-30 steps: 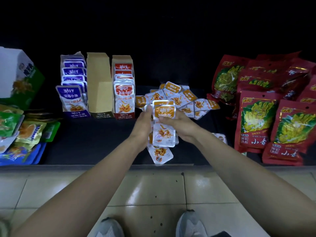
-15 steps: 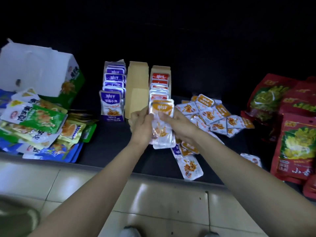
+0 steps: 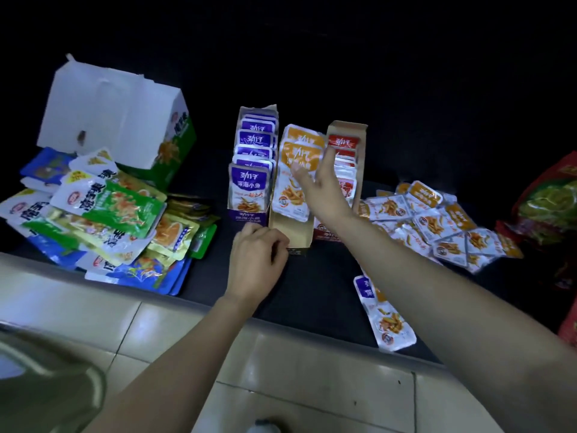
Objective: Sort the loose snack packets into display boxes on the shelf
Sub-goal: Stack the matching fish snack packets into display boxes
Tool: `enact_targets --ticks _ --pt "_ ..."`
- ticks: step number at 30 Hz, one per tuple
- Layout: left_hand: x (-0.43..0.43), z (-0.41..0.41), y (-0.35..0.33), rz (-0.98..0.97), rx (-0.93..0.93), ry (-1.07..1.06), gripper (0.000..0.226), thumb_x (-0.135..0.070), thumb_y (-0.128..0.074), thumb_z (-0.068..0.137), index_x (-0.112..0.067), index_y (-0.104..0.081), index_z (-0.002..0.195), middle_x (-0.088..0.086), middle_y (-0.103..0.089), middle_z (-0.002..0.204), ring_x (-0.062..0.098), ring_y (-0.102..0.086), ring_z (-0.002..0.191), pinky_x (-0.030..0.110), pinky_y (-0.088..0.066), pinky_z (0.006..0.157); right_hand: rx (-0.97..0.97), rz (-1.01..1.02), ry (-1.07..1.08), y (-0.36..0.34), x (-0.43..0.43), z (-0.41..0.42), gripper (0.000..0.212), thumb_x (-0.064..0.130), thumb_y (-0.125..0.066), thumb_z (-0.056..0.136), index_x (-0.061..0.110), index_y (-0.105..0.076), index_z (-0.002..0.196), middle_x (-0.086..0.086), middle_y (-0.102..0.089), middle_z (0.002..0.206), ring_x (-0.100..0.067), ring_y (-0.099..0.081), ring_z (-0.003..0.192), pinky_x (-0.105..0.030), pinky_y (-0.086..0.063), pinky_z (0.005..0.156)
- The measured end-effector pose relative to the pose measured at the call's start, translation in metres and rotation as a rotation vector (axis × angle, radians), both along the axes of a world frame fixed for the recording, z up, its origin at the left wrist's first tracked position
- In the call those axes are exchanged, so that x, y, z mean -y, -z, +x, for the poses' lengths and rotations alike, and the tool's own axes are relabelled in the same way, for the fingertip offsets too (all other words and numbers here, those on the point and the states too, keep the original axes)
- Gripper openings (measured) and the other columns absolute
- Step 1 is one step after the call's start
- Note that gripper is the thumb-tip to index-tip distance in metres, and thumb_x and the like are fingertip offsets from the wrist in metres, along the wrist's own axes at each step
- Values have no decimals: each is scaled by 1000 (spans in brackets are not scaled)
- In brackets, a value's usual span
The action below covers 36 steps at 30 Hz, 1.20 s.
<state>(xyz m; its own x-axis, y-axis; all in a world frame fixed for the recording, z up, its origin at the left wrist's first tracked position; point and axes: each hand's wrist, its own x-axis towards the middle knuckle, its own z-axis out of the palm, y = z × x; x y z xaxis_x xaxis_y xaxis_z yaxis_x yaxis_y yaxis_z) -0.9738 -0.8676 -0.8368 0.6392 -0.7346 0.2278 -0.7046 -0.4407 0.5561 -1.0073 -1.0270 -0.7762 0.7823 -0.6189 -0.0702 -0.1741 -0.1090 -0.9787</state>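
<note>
My right hand (image 3: 324, 185) presses flat on the orange packets (image 3: 304, 140) standing in the middle box (image 3: 290, 234). My left hand (image 3: 256, 260) grips its front lip. Loose packets (image 3: 437, 220) lie rightward along the shelf (image 3: 312, 285), nearer my right hand.

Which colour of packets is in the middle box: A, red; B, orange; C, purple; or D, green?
B: orange packets stand in the middle box, under the right hand, between the purple box and the red box.
</note>
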Motion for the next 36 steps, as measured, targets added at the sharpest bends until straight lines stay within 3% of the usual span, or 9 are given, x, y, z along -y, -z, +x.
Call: enact_targets --ticks 5,9,12,15,18,22,25,30,36 --pt "-19 -5 1 -25 -15 33 5 -19 -64 80 -19 -68 77 -12 -64 72 13 -52 81 27 -45 71 -24 -172 -26 19 -20 -9 36 34 -53 98 29 -26 122 -3 -56 123 -15 -58 113 -48 -52 93" --pt "-27 -14 -6 -15 27 24 9 -21 -73 78 -18 -70 70 -13 -50 62 12 -51 72 25 -42 63 -106 -270 -70 30 -31 -25 40 49 -51 95 38 -24 122 3 -55 118 -21 -45 119 -49 -37 102" --pt "-33 -23 -11 -41 54 11 6 -21 -76 77 -20 -70 76 -20 -42 62 10 -53 64 27 -46 56 -124 -360 -110 30 -42 -45 49 47 -49 95 19 -30 130 4 -54 110 -7 -31 109 -33 -25 94" --pt "-36 -32 -16 -75 -26 -84 12 -23 -71 83 -23 -60 88 -15 -49 65 8 -50 64 30 -45 53 -127 -451 -133 32 -48 -60 48 37 -52 98 10 -32 132 7 -54 104 22 -29 95 -34 -20 98" --pt "-28 -29 -18 -20 -171 -237 26 -25 -69 85 -22 -52 105 -6 -53 87 12 -52 71 31 -40 57 -155 -464 -148 35 -50 -67 45 31 -52 100 8 -32 132 7 -54 106 30 -26 95 -35 -15 104" --pt "-22 -22 -14 47 -233 -219 10 -22 -68 87 -19 -59 88 -3 -59 77 13 -55 67 26 -34 55 -180 -400 -143 27 -50 -71 47 41 -52 98 19 -29 132 8 -58 108 9 -42 105 -46 -19 112" --pt "-29 -26 -25 -15 -270 -235 12 -20 -68 84 -18 -57 78 -7 -60 70 7 -54 62 25 -36 55 -145 -303 -88 11 -47 -69 49 62 -49 87 45 -22 123 8 -61 112 -21 -51 119 -53 -37 104" --pt "-36 -25 -59 -50 -273 -213 19 -23 -69 83 -13 -56 75 -9 -58 66 5 -52 59 16 -30 49 -27 -156 -27 -21 -49 -63 49 27 -59 96 9 -33 133 -4 -61 122 -17 -61 112 -44 -52 95" --pt "-64 -44 -54 176 -362 -159 27 -29 -70 81 -17 -47 75 -5 -58 67 13 -56 62 26 -35 53 -113 -273 -141 7 -70 -78 45 48 -59 90 26 -36 121 15 -61 106 -19 -60 110 -49 -41 101"
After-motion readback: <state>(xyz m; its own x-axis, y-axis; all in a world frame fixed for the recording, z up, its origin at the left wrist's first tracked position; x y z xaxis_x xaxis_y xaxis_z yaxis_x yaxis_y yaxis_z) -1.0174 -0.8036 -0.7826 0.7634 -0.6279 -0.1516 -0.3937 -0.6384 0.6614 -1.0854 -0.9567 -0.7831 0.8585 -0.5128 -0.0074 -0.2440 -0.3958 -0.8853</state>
